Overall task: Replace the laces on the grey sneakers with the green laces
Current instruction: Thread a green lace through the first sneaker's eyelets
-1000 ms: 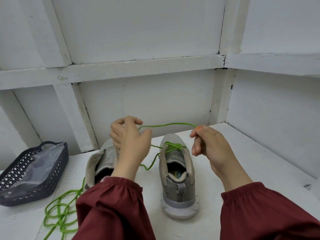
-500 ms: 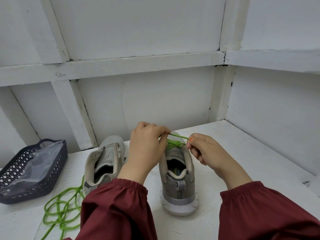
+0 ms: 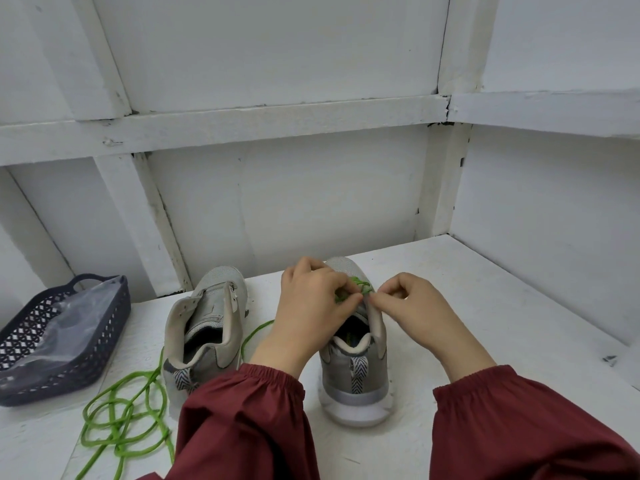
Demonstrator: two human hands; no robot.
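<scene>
Two grey sneakers stand on the white table in the lower middle of the frame, heels toward the camera and toes toward the white wall.

The sneaker on the right has a green lace crossed over its front part. Both hands meet just above its tongue. The left hand has its fingers curled, and its thumb and forefinger pinch the green lace. The right hand is also curled. Its thumb and forefinger are pressed together on the lace, touching the left thumb, at the edge of the sneaker's opening. The tip of the lace is hidden between the fingers. Both arms wear dark red sleeves at the bottom of the frame.

The sneaker on the left stands just beside the first one, and I see no lace in it. A green strand passes between the two sneakers and goes down to a loose green coil lying on the table in the lower left.

At the left edge a dark basket stands on the table, with a clear plastic bag inside it.
</scene>
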